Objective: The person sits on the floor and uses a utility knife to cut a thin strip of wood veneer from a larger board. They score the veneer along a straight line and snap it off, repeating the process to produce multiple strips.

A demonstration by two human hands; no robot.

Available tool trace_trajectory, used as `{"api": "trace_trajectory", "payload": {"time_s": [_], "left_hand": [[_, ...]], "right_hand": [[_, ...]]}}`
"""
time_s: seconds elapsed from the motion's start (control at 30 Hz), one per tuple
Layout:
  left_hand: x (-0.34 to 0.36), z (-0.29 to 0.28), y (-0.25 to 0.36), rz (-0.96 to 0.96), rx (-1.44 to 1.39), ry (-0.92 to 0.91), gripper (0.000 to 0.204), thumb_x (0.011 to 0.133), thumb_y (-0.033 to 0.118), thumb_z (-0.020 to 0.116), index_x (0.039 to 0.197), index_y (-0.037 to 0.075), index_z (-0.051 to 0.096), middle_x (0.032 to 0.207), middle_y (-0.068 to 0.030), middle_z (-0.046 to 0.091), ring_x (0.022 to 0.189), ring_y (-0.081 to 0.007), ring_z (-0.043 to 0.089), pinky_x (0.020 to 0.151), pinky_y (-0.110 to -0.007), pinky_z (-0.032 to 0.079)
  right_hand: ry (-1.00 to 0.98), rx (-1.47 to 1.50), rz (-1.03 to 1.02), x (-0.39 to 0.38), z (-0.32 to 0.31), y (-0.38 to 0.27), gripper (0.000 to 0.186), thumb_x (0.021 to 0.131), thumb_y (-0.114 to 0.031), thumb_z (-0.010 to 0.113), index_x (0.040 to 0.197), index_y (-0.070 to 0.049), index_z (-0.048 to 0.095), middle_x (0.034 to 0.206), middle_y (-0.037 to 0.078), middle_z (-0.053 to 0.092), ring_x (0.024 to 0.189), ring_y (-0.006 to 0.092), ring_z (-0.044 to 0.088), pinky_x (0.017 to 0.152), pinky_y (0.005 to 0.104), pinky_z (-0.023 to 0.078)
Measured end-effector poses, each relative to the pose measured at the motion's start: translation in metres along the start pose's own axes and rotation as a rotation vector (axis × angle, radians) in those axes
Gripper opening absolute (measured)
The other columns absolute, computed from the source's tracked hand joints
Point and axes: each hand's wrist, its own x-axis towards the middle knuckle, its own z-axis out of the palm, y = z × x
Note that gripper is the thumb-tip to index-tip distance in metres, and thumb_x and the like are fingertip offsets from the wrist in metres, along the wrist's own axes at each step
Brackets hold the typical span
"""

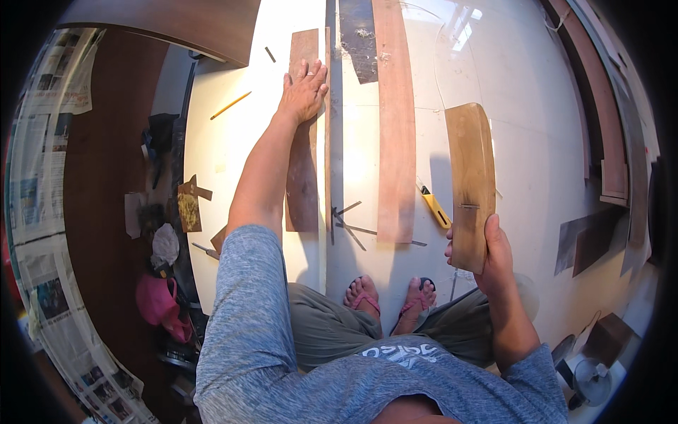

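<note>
My left hand [304, 93] lies flat, fingers stretched, on the upper part of a long brown board [302, 184]. That board rests on a white worktop [212, 155], beside its right edge. A thin wooden strip [328, 141] runs along that edge, partly behind my fingers. Out to the right, my right hand [498, 251] is closed round the lower end of a thick wooden block [472, 169] with a rounded top. A small dark line, perhaps a metal piece, crosses the block's face. The fingers behind the block are mostly hidden.
A yellow pencil [231, 105] lies on the worktop. On the pale floor are a long reddish board [397, 127], a dark board [359, 42] with shavings, thin dark strips [351, 226] and a yellow utility knife [436, 208]. My sandalled feet [364, 293] stand near them.
</note>
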Motion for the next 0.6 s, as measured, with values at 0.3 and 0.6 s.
{"api": "trace_trajectory", "payload": {"time_s": [0.3,0.6], "left_hand": [[-0.009,0.006,0.034,0.033,0.098,0.111,0.055,0.107,0.041,0.03,0.158,0.02,0.034,0.167,0.0033,0.026,0.156,-0.0267,0.018,0.122,-0.064,0.014],[-0.007,0.015,0.028,0.037,-0.143,0.197,0.052,0.104,0.032,0.041,0.154,0.017,0.041,0.164,0.0003,0.032,0.155,-0.0265,0.021,0.122,-0.065,0.012]], "right_hand": [[-0.006,-0.203,-0.077,0.031,0.036,0.017,0.061,0.105,-0.054,0.045,0.131,0.001,0.052,0.106,0.012,0.064,0.084,0.0182,0.068,0.074,0.0322,0.058],[0.133,-0.021,0.02,0.155,0.101,0.069,0.058,0.097,-0.051,0.064,0.121,0.0,0.053,0.107,0.01,0.062,0.078,0.0144,0.065,0.07,0.03,0.057]]}}
